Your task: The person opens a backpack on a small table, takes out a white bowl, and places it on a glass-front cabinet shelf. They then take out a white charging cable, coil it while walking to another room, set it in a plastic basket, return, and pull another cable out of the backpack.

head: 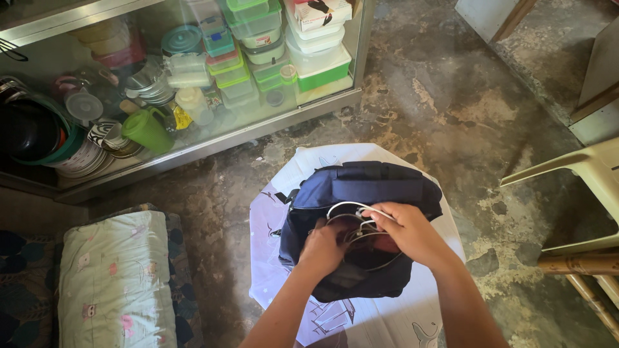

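A dark blue bag (361, 187) lies open on a round white stool top (400, 303) with a printed pattern. A looped white cable (351, 207) rests at the bag's opening. My right hand (407, 233) grips the cable over the opening, fingers curled around its strands. My left hand (322, 248) is pushed into the bag's opening beside it, fingers bent and partly hidden by the fabric; what it grasps is hidden.
A glass-fronted cabinet (213, 138) at the back holds stacked plastic containers (258, 45), plates and a green jug (147, 131). A pale patterned cushion (116, 277) lies at the left. A plastic chair (580, 167) and wooden legs stand at the right on a worn concrete floor (451, 109).
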